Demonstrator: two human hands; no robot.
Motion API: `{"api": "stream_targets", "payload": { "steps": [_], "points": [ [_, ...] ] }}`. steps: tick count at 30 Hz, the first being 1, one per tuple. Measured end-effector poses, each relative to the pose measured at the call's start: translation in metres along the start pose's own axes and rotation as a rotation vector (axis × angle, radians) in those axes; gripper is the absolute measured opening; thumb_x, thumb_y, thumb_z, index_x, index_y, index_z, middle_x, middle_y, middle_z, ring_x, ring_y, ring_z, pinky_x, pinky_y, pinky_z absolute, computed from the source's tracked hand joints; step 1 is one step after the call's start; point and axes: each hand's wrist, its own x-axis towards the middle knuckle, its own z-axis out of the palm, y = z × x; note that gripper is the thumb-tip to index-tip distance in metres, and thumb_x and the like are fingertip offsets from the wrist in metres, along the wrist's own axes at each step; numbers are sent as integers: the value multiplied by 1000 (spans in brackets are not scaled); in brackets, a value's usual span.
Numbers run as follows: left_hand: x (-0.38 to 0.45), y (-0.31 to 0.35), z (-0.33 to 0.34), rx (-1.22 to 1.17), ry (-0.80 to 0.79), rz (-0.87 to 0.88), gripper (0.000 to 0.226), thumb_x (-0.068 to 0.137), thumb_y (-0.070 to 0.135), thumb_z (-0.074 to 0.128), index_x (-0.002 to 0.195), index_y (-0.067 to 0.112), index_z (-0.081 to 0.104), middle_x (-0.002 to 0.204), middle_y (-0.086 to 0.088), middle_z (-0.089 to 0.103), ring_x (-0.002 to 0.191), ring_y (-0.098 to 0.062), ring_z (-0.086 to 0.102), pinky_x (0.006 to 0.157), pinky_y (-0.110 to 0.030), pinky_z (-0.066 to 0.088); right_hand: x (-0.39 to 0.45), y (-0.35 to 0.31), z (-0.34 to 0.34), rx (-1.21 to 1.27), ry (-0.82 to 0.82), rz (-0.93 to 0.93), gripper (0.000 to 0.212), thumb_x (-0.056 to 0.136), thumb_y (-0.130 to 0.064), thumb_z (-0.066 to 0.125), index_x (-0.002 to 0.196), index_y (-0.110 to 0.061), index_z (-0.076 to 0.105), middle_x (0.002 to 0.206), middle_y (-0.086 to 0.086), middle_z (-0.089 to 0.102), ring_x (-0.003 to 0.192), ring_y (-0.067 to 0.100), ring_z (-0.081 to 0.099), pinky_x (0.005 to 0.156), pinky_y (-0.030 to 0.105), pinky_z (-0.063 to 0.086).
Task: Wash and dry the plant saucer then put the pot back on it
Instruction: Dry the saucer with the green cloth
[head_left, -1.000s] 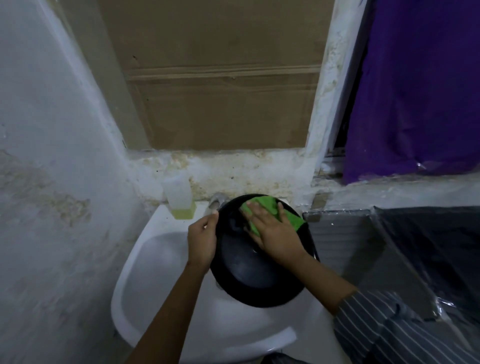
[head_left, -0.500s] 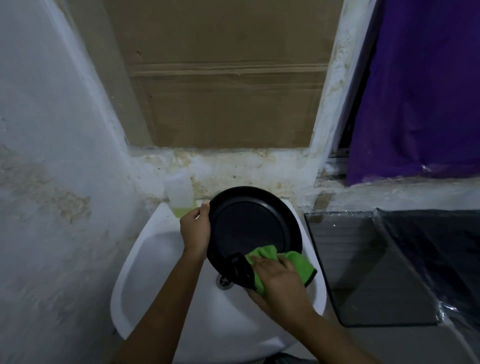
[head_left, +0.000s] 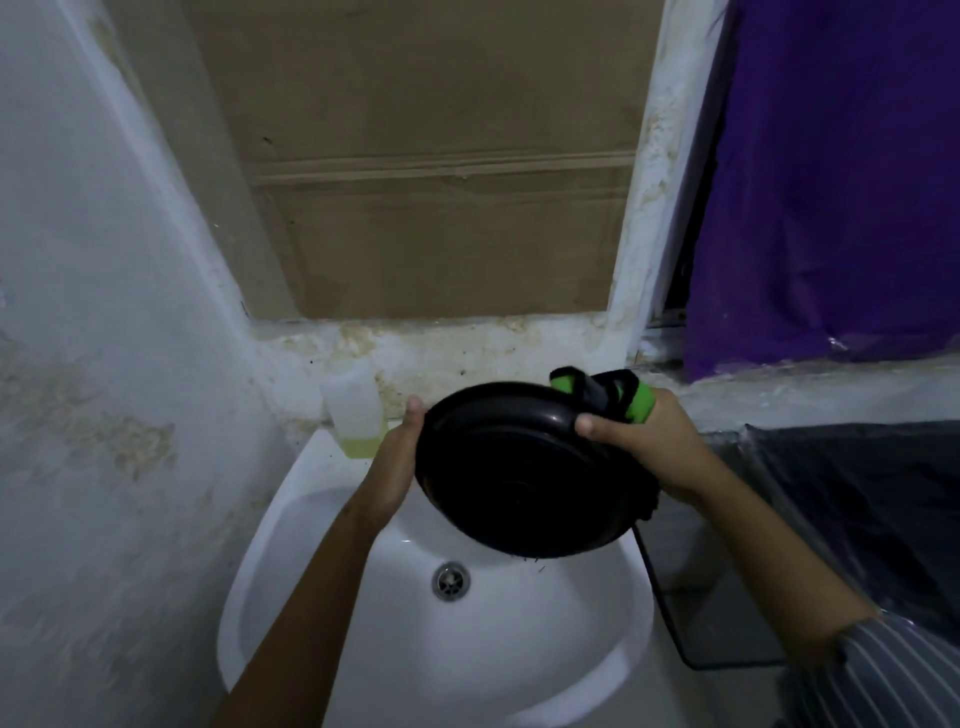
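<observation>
The round black plant saucer (head_left: 519, 473) is held above the white sink (head_left: 332, 613) with its underside turned toward me. My left hand (head_left: 400, 457) grips its left rim. My right hand (head_left: 644, 441) holds the upper right rim together with a green and black scrubbing cloth (head_left: 613, 397), which sticks out above the saucer's far edge. The pot is not in view.
A clear bottle with yellow liquid (head_left: 356, 418) stands on the sink's back left corner. The drain (head_left: 451, 580) lies below the saucer. A glass shelf (head_left: 727, 613) and dark plastic sheet (head_left: 872, 499) are at the right. Cardboard (head_left: 441, 208) covers the wall behind.
The saucer has been flipped, its underside now facing me. My right hand moved with the cloth from the lower inside face up to the top right rim.
</observation>
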Motion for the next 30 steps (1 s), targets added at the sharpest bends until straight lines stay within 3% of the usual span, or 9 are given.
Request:
{"api": "stream_targets", "payload": {
  "steps": [5,9,12,14,16,18,23,28,30],
  "points": [
    [-2,-15,5,-70,41,73,41,85,61,38,95,40,72,98,13,74,93,-3,69,69,-11,53,11,31,13,-46,458,-14,14,72,-29,78,68,-22,66,63,-8,69,54,-6,61,50,8,46],
    [2,-20,12,-101,46,72,44,86,59,43,92,30,75,93,5,76,89,-9,71,68,-14,53,7,52,24,-47,730,-157,30,86,-43,63,68,-19,59,59,-7,57,54,-9,53,51,8,41],
    [4,-21,15,-156,71,97,39,88,55,44,89,32,75,91,5,76,89,-9,71,69,-14,53,5,55,37,-189,565,-179,36,87,-55,52,87,-20,63,69,-7,63,70,-9,58,62,13,46],
    [6,-24,18,-178,90,102,39,87,55,45,86,30,75,87,2,75,86,-11,71,68,-16,54,4,55,50,-355,402,-189,37,90,-53,47,110,-26,62,99,-6,68,96,5,63,82,31,52],
    [8,-22,24,-190,122,88,45,86,56,44,84,22,74,83,-2,74,81,-13,70,67,-16,54,0,56,65,-513,334,-176,55,89,-58,37,128,-24,55,130,4,60,125,16,51,104,44,41],
    [9,-22,29,-191,132,63,51,87,55,40,85,16,73,79,1,74,76,-6,70,61,-12,51,-9,53,86,-662,224,-216,60,88,-62,29,135,-31,47,147,3,43,137,10,30,112,41,24],
    [5,-26,31,-439,142,-38,43,101,28,31,92,8,69,90,-9,73,82,-15,69,72,-23,55,-15,49,114,-956,124,-439,37,89,-43,40,121,-39,58,135,-4,54,127,12,40,90,40,32],
    [3,-20,30,-334,201,39,38,100,30,35,98,8,66,89,-6,70,81,-12,68,67,-16,54,24,37,98,-715,315,-86,34,87,-46,36,117,-42,52,127,-13,48,127,9,39,108,67,13],
    [6,-20,30,-318,222,41,41,100,32,34,90,9,67,77,-2,71,71,-7,68,61,-14,52,27,36,97,-620,330,-48,34,89,-44,35,118,-39,52,129,-13,47,127,9,39,106,67,19]
  ]
}}
